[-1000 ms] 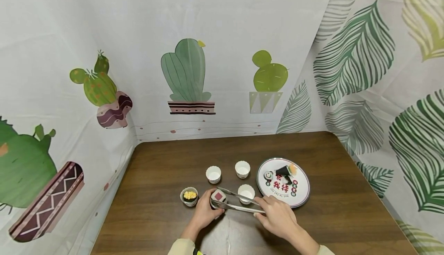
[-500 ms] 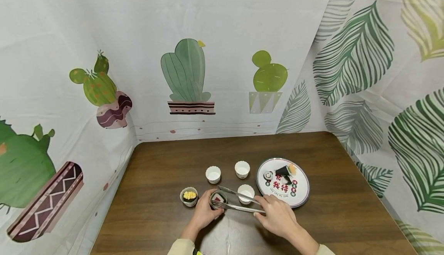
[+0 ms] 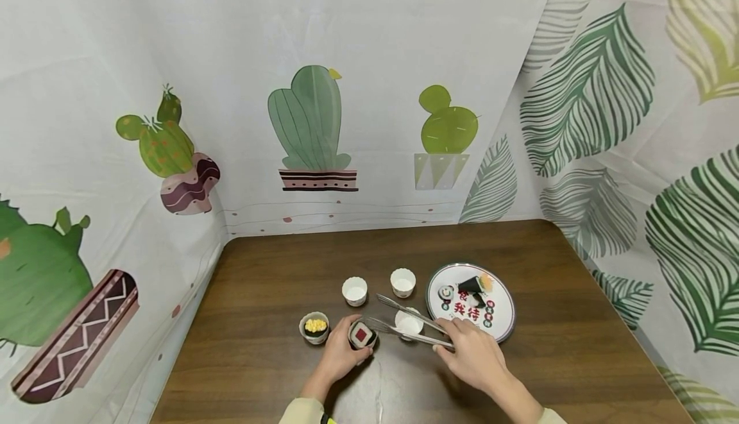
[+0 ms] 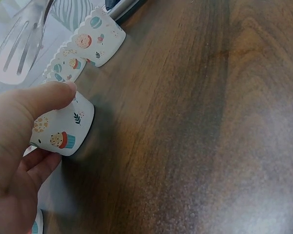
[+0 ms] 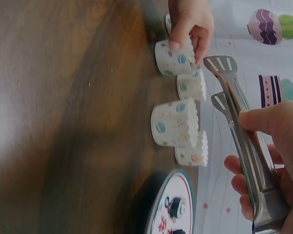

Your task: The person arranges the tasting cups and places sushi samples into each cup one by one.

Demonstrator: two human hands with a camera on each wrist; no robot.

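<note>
My left hand [image 3: 342, 352] grips a patterned paper baking cup [image 4: 71, 126] on the table, thumb on one side and fingers on the other. Inside that cup lies a square-looking sushi roll [image 3: 362, 334] with a dark red centre, white rice and a black wrap. My right hand [image 3: 475, 355] holds metal serving tongs [image 5: 256, 165] with slotted ends. The tongs' arms are spread, with nothing between their tips. In the head view their tips lie just right of the gripped cup, and the arms cross over a white cup [image 3: 408, 325].
Left of my left hand stands a cup [image 3: 314, 340] holding sushi topped with yellow bits. Farther back are two white cups, one left [image 3: 355, 290] and one right [image 3: 403, 282]. At the right, a printed plate [image 3: 501, 302] bears several sushi pieces, including a dark cone [image 3: 470, 285].
The sushi roll has dropped from between the tongs' tips into the gripped cup. The tongs and my right hand have moved right, away from it. My left hand has stayed in place.
</note>
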